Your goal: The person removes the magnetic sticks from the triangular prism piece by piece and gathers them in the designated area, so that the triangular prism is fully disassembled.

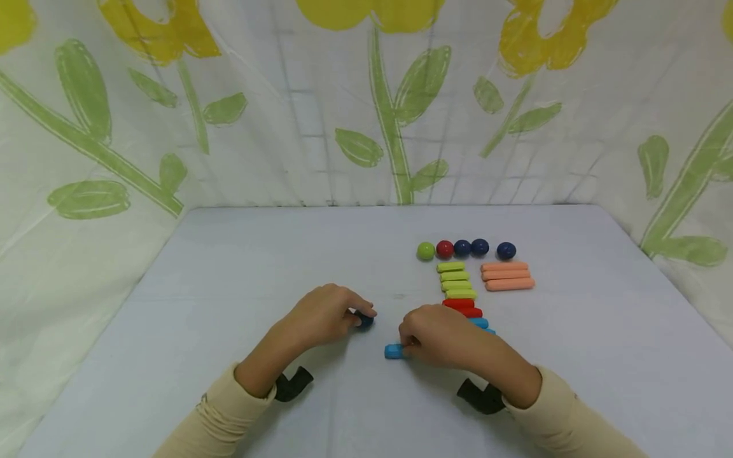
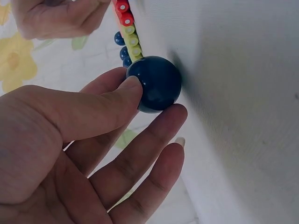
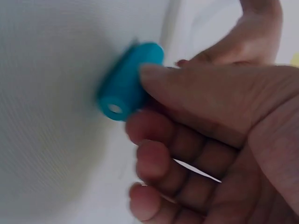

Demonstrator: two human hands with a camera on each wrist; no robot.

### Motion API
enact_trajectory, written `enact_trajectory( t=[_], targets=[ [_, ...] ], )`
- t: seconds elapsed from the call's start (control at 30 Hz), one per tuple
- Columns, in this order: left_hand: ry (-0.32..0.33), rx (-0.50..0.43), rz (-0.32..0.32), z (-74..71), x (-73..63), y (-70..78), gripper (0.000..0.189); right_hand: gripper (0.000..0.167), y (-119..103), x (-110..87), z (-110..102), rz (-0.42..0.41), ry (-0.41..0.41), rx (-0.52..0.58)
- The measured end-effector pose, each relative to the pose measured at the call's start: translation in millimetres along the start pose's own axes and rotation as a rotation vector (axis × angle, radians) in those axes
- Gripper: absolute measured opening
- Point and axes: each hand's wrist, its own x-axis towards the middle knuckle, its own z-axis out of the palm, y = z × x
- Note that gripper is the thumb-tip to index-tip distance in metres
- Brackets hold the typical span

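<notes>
Near the table's middle my left hand (image 1: 325,313) pinches a glossy dark blue ball (image 2: 156,85) between thumb and fingers. The ball is at or just above the tabletop. To its right, my right hand (image 1: 438,334) grips a short blue stick (image 3: 131,81) between thumb and index finger, low over the table. A pale spot shows in the stick's end. Part of the stick (image 1: 394,351) sticks out to the left of that hand. Just beyond the right hand, other blue sticks (image 1: 480,323) lie partly hidden.
Red sticks (image 1: 459,304) and several yellow-green sticks (image 1: 454,276) form a column behind the right hand. Orange sticks (image 1: 507,276) lie to their right. Along the back are a green ball (image 1: 425,250), a red ball (image 1: 444,249) and dark blue balls (image 1: 480,247). A flower-printed curtain (image 1: 321,127) hangs behind the white table (image 1: 275,242).
</notes>
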Motion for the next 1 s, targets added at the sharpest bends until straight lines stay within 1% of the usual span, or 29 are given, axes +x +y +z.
enact_trajectory(
  t=[0.1,0.23,0.37,0.53,0.67,0.8,1.0],
  targets=[
    [0.005,-0.003,0.003,0.0,0.3,0.6,0.025,0.016,0.1,-7.0,-4.8,0.001,-0.054,0.028],
    [0.01,-0.016,0.001,0.6,0.6,0.9,0.025,0.021,0.9,-15.7,-7.2,0.008,-0.105,0.057],
    [0.012,-0.017,0.0,1.4,0.8,0.1,0.025,0.025,2.1,-26.1,-8.4,0.035,-0.143,0.082],
    [0.009,-0.014,0.009,1.8,0.6,-1.0,0.025,0.027,8.4,-44.6,-11.4,0.079,-0.171,0.119],
    [0.007,-0.014,0.016,2.0,0.2,-1.5,0.025,0.025,20.5,-61.2,-14.2,0.096,-0.173,0.142],
    [0.004,-0.019,0.013,1.9,0.3,-1.3,0.025,0.023,34.9,-75.6,-17.8,0.125,-0.154,0.134],
    [0.004,-0.026,0.003,1.2,-0.2,-1.9,0.026,0.025,50.8,-87.1,-22.7,0.121,-0.099,0.102]
  ],
)
